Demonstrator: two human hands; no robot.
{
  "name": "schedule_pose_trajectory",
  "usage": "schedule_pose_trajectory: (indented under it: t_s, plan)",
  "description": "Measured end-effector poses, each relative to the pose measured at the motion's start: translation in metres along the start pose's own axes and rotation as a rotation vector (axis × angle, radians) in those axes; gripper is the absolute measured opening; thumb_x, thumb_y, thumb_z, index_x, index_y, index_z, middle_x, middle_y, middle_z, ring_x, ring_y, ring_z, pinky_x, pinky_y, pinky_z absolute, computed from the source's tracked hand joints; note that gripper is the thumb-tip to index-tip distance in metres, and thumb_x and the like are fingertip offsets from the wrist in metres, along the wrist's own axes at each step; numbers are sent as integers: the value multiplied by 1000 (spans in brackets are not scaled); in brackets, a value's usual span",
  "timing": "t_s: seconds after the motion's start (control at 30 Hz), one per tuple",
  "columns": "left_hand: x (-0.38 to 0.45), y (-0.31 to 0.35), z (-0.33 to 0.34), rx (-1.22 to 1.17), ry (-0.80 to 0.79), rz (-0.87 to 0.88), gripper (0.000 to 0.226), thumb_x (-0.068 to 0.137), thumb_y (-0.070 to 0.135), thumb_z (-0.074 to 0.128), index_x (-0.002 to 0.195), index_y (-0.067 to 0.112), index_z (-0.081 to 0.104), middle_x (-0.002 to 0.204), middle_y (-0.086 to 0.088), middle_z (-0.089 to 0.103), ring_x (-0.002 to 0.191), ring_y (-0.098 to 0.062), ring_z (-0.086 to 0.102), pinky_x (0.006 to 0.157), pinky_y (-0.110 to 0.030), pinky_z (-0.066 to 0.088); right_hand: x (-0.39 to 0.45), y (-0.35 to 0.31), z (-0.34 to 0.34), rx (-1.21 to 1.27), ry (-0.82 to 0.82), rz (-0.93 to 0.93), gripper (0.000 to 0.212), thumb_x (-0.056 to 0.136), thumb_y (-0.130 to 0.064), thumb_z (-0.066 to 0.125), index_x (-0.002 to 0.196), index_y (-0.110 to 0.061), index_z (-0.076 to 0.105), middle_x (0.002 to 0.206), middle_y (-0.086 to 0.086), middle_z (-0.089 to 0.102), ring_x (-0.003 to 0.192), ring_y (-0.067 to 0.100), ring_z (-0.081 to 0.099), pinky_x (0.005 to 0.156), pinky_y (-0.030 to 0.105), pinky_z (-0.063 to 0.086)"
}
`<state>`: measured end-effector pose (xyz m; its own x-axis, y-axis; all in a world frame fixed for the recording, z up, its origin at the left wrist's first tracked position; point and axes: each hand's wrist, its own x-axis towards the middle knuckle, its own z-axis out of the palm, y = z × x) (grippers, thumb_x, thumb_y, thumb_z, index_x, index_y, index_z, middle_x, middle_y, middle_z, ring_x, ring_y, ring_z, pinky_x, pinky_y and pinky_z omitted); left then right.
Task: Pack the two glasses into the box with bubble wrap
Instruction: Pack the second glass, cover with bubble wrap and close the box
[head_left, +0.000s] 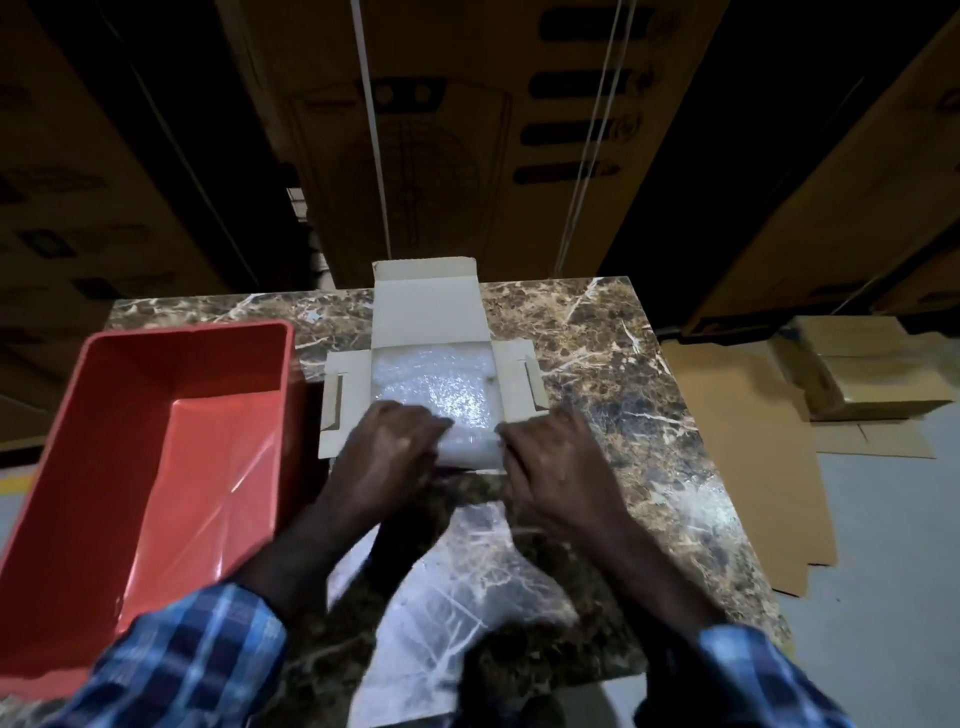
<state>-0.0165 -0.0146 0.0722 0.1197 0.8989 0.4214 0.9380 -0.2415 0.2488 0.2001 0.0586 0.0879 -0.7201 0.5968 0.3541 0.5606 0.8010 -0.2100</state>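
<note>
Both hands, left hand (387, 447) and right hand (553, 454), curl fingers onto the bubble wrap (434, 395) at the box (426, 306) near edge (flaps splayed); red bin (156, 415) just left.

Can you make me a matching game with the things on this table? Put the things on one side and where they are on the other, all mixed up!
Things:
1. red bin
2. box
3. bubble wrap
4. flat cardboard

Places:
A. inside the box
B. on the floor, right of the table
C. on the table's left side
D. middle of the table, flaps open

Pairs: 1-C, 2-D, 3-A, 4-B
</note>
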Motion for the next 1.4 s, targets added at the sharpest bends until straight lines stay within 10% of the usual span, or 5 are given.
schedule_pose_trajectory:
  t_s: [0.3,0.47,0.63,0.87,1.4]
  plan:
    - [28,-55,-25,181,136,-43,44,85,-3,48,126,-2,65,129,-21,64,121,-38,61,101,-52,47,77,-7,30,-181,190,4,44,82,-5,70,125,-10,64,133,16,61,122,35,55,107,50,36]
    - [0,-75,16,195,-188,-89,51,78,2,58,129,-4,61,133,-25,60,121,-40,61,103,-51,46,54,0,78,-16,-30,54,33,84,-12,63,116,-10,71,136,20,59,124,38,56,108,53,41]
    - [-8,-67,34,43,-550,-299,85,83,53,28,155,9,30,165,-10,16,153,-25,14,123,-34,-2,50,4,95,144,-167,200,42,91,-36,44,102,-10,76,141,18,56,131,34,51,110,50,41]
    - [1,-58,50,-55,-348,-422,55,99,20,49,148,-3,39,159,-28,24,148,-45,19,115,-56,33,74,3,110,200,-292,226,56,98,-35,53,149,-15,40,164,16,17,151,33,15,123,46,19]
    - [33,-24,73,-313,-225,-902,95,87,11,59,160,14,-3,165,-10,-19,153,-24,-14,125,-41,2,69,-6,121,145,-462,311,80,103,-35,43,158,-14,-10,158,30,-23,149,47,-8,120,52,22]
